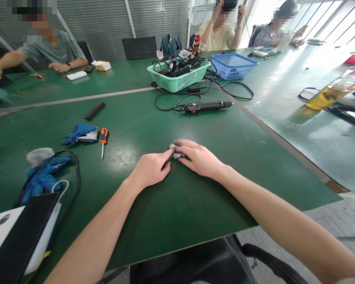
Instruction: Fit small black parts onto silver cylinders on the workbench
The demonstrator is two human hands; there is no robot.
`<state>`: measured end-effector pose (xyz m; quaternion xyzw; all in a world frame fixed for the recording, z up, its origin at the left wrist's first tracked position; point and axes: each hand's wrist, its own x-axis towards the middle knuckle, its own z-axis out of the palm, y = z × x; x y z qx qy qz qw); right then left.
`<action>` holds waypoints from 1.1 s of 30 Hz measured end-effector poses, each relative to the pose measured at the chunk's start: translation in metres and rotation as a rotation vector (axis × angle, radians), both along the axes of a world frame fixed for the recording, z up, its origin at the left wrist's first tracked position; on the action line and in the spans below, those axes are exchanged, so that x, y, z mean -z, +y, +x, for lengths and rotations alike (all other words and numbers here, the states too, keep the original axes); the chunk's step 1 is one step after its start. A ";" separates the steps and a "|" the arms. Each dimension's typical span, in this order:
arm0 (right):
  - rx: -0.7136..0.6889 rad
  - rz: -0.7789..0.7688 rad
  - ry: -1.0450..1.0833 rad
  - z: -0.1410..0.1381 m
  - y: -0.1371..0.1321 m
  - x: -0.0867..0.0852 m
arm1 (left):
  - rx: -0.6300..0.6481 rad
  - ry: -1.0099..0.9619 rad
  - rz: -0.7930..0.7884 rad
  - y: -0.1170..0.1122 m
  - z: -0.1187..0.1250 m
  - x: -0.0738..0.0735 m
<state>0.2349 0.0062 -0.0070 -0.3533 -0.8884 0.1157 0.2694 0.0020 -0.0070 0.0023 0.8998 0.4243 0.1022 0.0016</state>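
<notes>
A small grey part (175, 151) lies on the green table (177, 197) between my two hands. My left hand (150, 169) has its fingers curled and its index finger stretched out to touch the part. My right hand (198, 158) rests on the table with its fingers closed around the part from the right side. Most of the part is hidden under my fingers.
An orange-handled screwdriver (103, 141) and blue gloves (78, 133) lie to the left. An electric screwdriver (207, 106) with its cable, a green basket (179, 77) and a blue basket (233, 65) stand farther back. Three other people sit at the far side.
</notes>
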 end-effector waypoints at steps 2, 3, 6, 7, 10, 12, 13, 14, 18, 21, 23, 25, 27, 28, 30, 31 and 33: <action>-0.013 0.007 -0.004 0.000 0.000 -0.002 | -0.002 -0.002 -0.005 0.000 0.000 0.001; -0.019 0.020 -0.011 0.000 -0.001 -0.003 | -0.003 -0.003 -0.005 0.000 0.000 0.001; -0.024 0.080 -0.058 -0.001 -0.004 -0.009 | -0.002 -0.008 -0.003 0.000 -0.001 0.003; -0.022 0.100 -0.078 -0.002 -0.006 -0.012 | -0.003 -0.010 0.000 0.000 -0.001 0.003; -0.022 0.143 -0.117 -0.004 -0.011 -0.018 | -0.004 -0.014 0.003 0.000 -0.001 0.003; -0.022 0.153 -0.129 -0.005 -0.013 -0.020 | -0.001 -0.018 -0.002 -0.001 0.000 0.002; -0.022 0.154 -0.134 -0.006 -0.014 -0.021 | 0.000 -0.020 -0.004 -0.001 0.000 0.002; -0.025 0.153 -0.139 -0.006 -0.015 -0.021 | -0.002 -0.022 -0.005 -0.002 0.000 0.001; -0.042 0.130 -0.155 -0.007 -0.015 -0.018 | -0.006 -0.020 -0.009 -0.002 0.001 -0.001; -0.049 0.121 -0.140 -0.007 -0.014 -0.016 | -0.005 -0.021 -0.012 -0.002 0.000 -0.001; -0.055 0.123 -0.121 -0.007 -0.013 -0.014 | -0.008 -0.027 -0.011 -0.002 0.000 0.000; -0.058 0.123 -0.113 -0.007 -0.013 -0.014 | -0.008 -0.029 -0.009 -0.002 0.000 0.000; -0.057 0.122 -0.118 -0.007 -0.013 -0.014 | -0.008 -0.027 -0.004 -0.002 0.000 0.001; -0.057 0.121 -0.123 -0.007 -0.013 -0.015 | -0.006 -0.027 -0.003 -0.002 0.000 0.001; -0.060 0.119 -0.128 -0.007 -0.013 -0.015 | 0.001 -0.026 -0.005 -0.002 0.000 0.000; -0.061 0.117 -0.127 -0.007 -0.013 -0.015 | 0.003 -0.026 -0.007 -0.002 0.000 0.000; -0.064 0.107 -0.117 -0.007 -0.013 -0.015 | 0.006 -0.027 -0.014 -0.002 0.000 0.000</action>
